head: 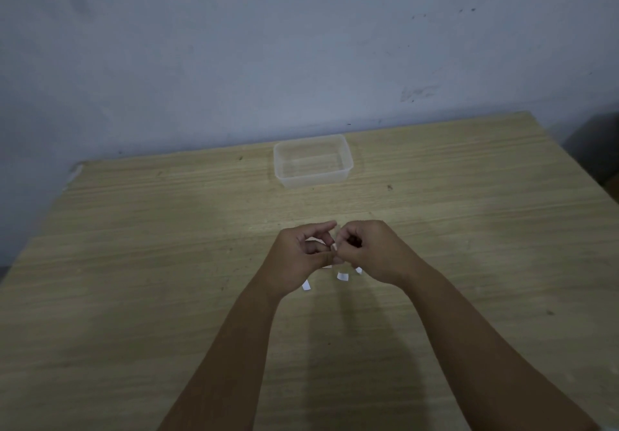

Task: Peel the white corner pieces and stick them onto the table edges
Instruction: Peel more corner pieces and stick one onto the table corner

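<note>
Both hands meet over the middle of the wooden tabletop [134, 263], fingertips pinched together on one small white corner piece [330, 241]. The left hand [303, 251] curls around it from the left, thumb and forefinger closed on it. The right hand [366, 246] nips at its edge with thumb and forefinger, as if working a backing loose. Only a sliver of the piece shows between the fingers, so its shape cannot be made out.

Three more white bits [342, 276] lie on the tabletop just under and near the wrists. One sits by the left wrist, one in the gap between the arms, and one is half hidden by the right hand. Whether these are fresh pieces or peeled backings cannot be told.

Judging by their look, the pieces are very light, thin and bendy, probably sticky on one face once peeled. They would best be held by the rim with the fingertips, keeping skin off the adhesive. A nail at one corner should start the peel. Such a piece could easily curl, fold on itself or cling to a finger.

A clear plastic container [313, 181] stands toward the far side, well apart from the hands and without a lid. It appears empty. At the far left corner of the tabletop something pale [75, 172] sits on the edge, possibly a piece already stuck there.
</note>
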